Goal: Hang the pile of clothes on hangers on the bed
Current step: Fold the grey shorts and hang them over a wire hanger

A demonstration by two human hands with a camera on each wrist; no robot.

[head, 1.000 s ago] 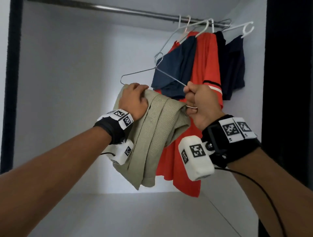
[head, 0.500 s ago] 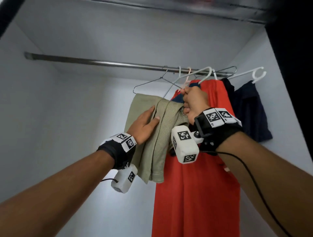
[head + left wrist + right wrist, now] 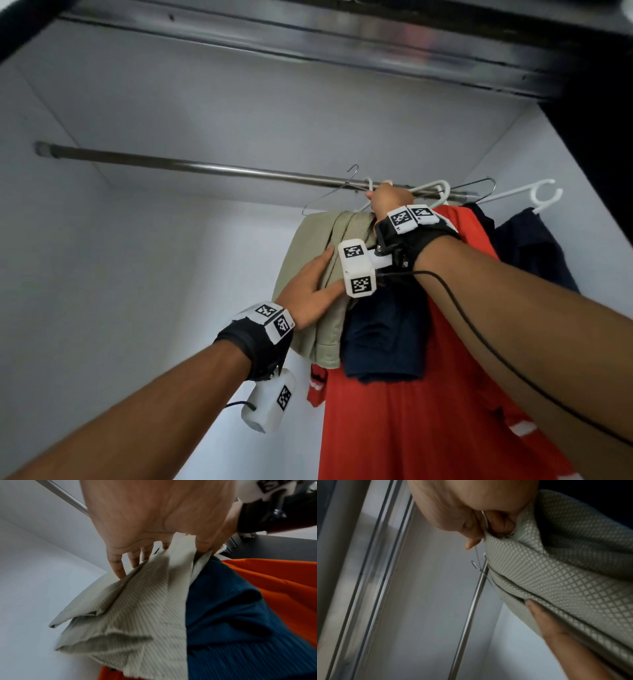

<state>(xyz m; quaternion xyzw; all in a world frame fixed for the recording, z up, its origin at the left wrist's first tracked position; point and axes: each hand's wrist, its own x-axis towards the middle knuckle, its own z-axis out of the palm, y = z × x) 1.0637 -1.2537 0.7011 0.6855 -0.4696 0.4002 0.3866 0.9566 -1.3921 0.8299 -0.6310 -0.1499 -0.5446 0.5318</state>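
A beige textured garment [image 3: 308, 246] lies folded over a thin wire hanger [image 3: 325, 197]. My right hand [image 3: 390, 200] grips the hanger's right end just under the metal rod [image 3: 205, 168]; the right wrist view shows its fingers [image 3: 498, 524] curled round the wire beside the beige garment [image 3: 556, 561]. The hanger's hook [image 3: 353, 171] stands at the rod, and I cannot tell whether it rests on it. My left hand [image 3: 308, 291] lies flat on the cloth with straight fingers. In the left wrist view its fingertips [image 3: 118, 572] touch the beige garment [image 3: 137, 608].
This is a white wardrobe. A red shirt [image 3: 428, 428], a navy garment [image 3: 383, 342] and a dark garment [image 3: 527, 246] hang at the rod's right end on white hangers [image 3: 544, 197]. The rod's left stretch is bare. A dark frame [image 3: 582, 102] borders the right.
Both hands have lifted the hanger and the beige garment up to the rod. My left hand, which gripped the cloth a second ago, now lies flat against it.
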